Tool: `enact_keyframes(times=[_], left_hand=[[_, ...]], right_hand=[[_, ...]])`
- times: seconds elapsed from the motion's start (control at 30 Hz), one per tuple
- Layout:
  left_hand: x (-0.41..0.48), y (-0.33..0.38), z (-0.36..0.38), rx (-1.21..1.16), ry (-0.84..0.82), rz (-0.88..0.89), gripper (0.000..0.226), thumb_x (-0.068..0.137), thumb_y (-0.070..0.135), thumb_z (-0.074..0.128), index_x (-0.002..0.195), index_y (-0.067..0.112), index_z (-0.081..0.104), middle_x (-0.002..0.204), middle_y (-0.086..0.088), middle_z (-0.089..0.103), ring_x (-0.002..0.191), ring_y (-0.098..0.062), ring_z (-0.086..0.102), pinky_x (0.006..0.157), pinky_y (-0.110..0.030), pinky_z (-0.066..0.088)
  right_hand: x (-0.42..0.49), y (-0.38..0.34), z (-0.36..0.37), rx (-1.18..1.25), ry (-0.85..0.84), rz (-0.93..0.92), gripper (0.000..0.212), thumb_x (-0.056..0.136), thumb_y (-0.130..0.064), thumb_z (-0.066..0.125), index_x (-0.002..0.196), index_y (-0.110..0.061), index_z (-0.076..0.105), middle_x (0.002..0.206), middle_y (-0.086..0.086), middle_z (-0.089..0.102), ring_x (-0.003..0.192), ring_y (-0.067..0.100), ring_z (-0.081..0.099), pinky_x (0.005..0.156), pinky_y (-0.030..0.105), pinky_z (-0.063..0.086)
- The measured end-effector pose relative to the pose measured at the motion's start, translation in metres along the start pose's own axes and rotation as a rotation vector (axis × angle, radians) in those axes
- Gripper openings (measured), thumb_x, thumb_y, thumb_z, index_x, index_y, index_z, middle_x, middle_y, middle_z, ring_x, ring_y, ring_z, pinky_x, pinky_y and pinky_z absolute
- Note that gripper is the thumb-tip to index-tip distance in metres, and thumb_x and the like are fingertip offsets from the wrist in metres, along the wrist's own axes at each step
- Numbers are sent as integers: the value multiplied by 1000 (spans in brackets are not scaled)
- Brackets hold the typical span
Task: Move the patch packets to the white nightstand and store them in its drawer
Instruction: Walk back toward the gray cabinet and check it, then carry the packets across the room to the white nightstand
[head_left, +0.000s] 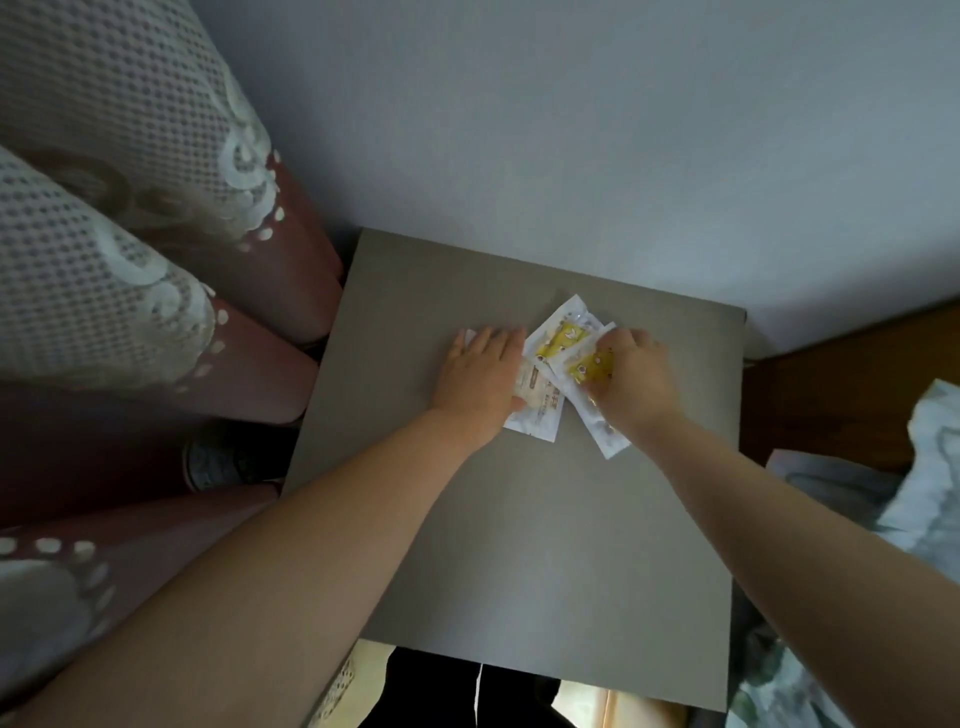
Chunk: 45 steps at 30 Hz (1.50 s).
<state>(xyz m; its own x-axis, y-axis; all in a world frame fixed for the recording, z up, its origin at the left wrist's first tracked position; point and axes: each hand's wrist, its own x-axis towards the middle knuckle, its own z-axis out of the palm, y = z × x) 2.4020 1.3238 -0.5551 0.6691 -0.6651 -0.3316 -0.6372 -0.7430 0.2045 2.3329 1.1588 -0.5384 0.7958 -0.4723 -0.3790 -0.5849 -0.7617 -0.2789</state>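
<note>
Three white patch packets lie overlapping on the top of the nightstand (519, 545), toward its far side. One with a yellow print (558, 335) sits furthest back. A second yellow-printed packet (592, 410) is under my right hand (636, 382), whose fingers curl onto it. A plain white packet with small text (535, 410) lies partly beneath my left hand (480, 376), which presses flat on it with fingers together. The drawer is hidden from this angle.
A grey wall stands right behind the nightstand. A reddish curtain with white lace (130, 260) hangs close on the left. A wooden bed edge (831, 395) and pale bedding (914, 493) border the right side. My dark trousers (457, 696) show below the front edge.
</note>
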Motion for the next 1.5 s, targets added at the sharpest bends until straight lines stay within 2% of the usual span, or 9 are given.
enact_keyframes(times=[0.13, 0.33, 0.47, 0.63, 0.8, 0.9, 1.03, 1.27, 1.5], left_hand=[[2, 9, -4, 45, 43, -88, 69, 85, 39, 66, 141, 18, 34, 138, -2, 45, 126, -23, 41, 106, -37, 29], [-16, 13, 1, -288, -52, -395, 42, 78, 33, 76, 110, 14, 59, 116, -5, 60, 104, -25, 59, 75, -31, 41], [-37, 14, 4, -579, -25, -548, 10, 87, 20, 63, 96, 18, 57, 108, -3, 66, 94, -25, 62, 67, -27, 41], [-74, 26, -3, -912, -60, -598, 14, 88, 8, 60, 100, 13, 65, 100, -3, 67, 86, -21, 63, 72, -27, 47], [-125, 46, -23, -1121, -21, -649, 11, 87, 8, 65, 95, 16, 67, 91, 1, 66, 81, -16, 64, 73, -27, 50], [-162, 64, -35, -1241, -28, -646, 13, 88, 6, 65, 94, 17, 67, 97, -3, 70, 85, -19, 67, 79, -31, 54], [-209, 94, -42, -1333, -48, -617, 19, 92, 8, 57, 83, 22, 65, 93, 0, 71, 92, -23, 66, 91, -42, 53], [-320, 123, -29, -1269, -178, -476, 13, 85, 9, 66, 93, 20, 65, 99, -4, 71, 94, -25, 67, 89, -39, 53], [-446, 161, -4, -1057, -468, -209, 25, 81, -2, 68, 95, 19, 65, 91, 5, 68, 90, -17, 65, 86, -33, 51]], right_hand=[[3, -4, 4, 118, -2, 133, 61, 72, -18, 73, 125, -14, 42, 113, 7, 58, 110, 30, 52, 86, 37, 44], [-12, 14, 3, 424, -186, 287, 15, 76, -14, 74, 88, -14, 65, 81, 2, 64, 83, 23, 65, 66, 26, 44], [-41, 29, 7, 727, -222, 407, 8, 82, -12, 72, 89, -12, 67, 89, 9, 67, 80, 22, 61, 77, 30, 50], [-85, 41, 14, 949, -375, 452, 16, 78, -2, 74, 82, -18, 69, 101, 13, 71, 100, 32, 67, 95, 52, 49], [-136, 34, 4, 1043, -344, 399, 18, 79, -2, 73, 91, -15, 70, 104, 13, 71, 100, 29, 67, 96, 47, 50], [-175, 27, -11, 1012, -290, 415, 13, 80, -13, 75, 91, -16, 69, 97, 6, 72, 87, 21, 68, 78, 34, 55], [-242, 18, -28, 973, -217, 429, 13, 84, -19, 72, 95, -15, 68, 78, -1, 66, 56, 7, 54, 45, 16, 38], [-392, 13, -14, 989, -63, 484, 9, 83, -18, 72, 90, -14, 69, 81, -1, 67, 75, 15, 63, 67, 25, 51], [-566, 40, 49, 1469, 153, 757, 12, 81, -9, 72, 93, -9, 70, 93, 10, 73, 79, 21, 71, 65, 31, 58]])
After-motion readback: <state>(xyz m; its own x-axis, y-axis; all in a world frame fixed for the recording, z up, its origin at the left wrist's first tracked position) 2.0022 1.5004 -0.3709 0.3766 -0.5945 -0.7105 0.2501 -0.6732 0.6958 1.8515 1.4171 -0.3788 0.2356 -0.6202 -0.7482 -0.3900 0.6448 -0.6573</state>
